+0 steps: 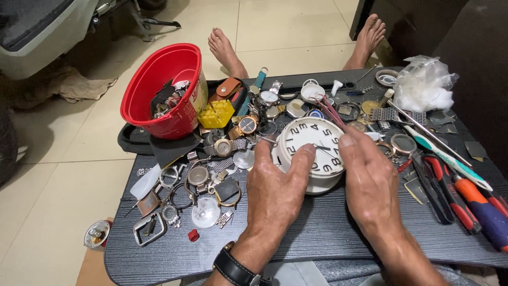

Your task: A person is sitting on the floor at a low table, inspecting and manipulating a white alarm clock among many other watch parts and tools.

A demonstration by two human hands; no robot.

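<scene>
— What have I got nearest the camera?

— My two hands over the dark grained worktop (328,233). The left hand (275,193), with a black watch strap on its wrist, lies just at 7 o'clock of the white alarm clock (312,153); its fingers curl round the clock's left rim and touch it. The right hand (370,182) sits at 4 o'clock of the dial, its fingers pressed together, pinching what look like thin reddish tweezers (330,111) that slant up towards 11 o'clock across the clock's upper right edge.

— And the clock itself?

— Mid-worktop, face tilted up at me, resting on its round white body. Both hands touch it; the left does the steadying, the right brings the tool in from the 3 o'clock side.

— Further out?

— Loose watches and cases (211,180) at 9 o'clock, red-handled pliers (450,196) at 3 o'clock, a red bucket (164,90) at 10 o'clock, a crumpled clear bag (423,85) at 1 o'clock.

— Anything unclear?

— The tweezer tips vanish among the clutter behind the clock, so I cannot tell what they touch. The clock's lower right is hidden by my right hand, and the pliers are cut off at the edge.
</scene>
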